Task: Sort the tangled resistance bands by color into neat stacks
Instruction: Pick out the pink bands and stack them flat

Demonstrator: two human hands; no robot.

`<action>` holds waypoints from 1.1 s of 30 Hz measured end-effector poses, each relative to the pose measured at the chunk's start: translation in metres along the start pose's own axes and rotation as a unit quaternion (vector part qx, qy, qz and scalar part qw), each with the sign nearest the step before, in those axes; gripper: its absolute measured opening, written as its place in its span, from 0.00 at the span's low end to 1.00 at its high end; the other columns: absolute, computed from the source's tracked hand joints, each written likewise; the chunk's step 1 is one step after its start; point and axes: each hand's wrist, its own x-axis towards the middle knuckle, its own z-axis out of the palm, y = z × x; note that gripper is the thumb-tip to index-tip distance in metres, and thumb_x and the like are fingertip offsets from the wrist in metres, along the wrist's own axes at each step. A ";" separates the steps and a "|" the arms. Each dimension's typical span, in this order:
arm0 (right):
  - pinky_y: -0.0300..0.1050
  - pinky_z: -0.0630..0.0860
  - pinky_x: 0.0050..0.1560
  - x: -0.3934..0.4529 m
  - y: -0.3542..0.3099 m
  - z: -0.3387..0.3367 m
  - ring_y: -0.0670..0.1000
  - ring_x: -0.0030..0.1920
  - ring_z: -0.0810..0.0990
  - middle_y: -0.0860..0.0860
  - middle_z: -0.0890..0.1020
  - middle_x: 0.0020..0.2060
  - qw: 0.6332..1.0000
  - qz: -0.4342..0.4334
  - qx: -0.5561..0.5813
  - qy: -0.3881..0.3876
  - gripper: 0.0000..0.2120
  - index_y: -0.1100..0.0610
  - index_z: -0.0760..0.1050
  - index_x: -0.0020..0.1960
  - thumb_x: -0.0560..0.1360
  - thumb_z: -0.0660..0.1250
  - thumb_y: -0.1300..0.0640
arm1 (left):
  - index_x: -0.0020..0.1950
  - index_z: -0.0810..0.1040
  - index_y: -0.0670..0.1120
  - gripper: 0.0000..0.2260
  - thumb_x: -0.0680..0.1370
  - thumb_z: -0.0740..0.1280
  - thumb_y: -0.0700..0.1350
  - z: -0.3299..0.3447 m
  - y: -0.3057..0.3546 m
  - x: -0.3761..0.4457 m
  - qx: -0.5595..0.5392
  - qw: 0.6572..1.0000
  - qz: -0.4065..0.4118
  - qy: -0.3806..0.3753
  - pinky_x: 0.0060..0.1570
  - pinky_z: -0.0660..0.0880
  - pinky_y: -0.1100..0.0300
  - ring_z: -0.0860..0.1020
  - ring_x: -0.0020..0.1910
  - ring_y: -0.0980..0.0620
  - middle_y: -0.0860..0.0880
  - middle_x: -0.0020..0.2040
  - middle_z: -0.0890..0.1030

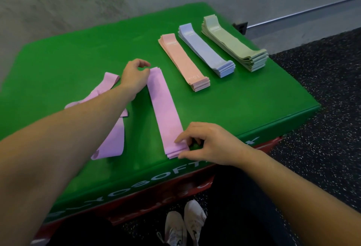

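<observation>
The pink stack (165,113) lies flat on the green bench (68,54). The left hand (134,76) pinches its far end, and the right hand (207,144) pinches its near end. Loose pink bands (111,140) lie just left of the stack.

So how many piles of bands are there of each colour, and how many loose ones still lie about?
Pink-purple stack: 1
Peach stack: 1
Blue stack: 1
Green stack: 1
Loose pink-purple bands: about 2, overlapping, hard to tell
Total: 4 stacks
</observation>
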 end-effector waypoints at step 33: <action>0.49 0.79 0.54 0.148 -0.093 0.097 0.52 0.51 0.80 0.48 0.81 0.51 0.965 0.240 -0.103 -0.036 0.22 0.51 0.78 0.57 0.70 0.73 0.39 | 0.66 0.76 0.57 0.20 0.81 0.55 0.63 -0.127 -0.136 -0.172 0.134 0.980 0.146 0.005 0.69 0.66 0.45 0.73 0.63 0.57 0.56 0.64 0.79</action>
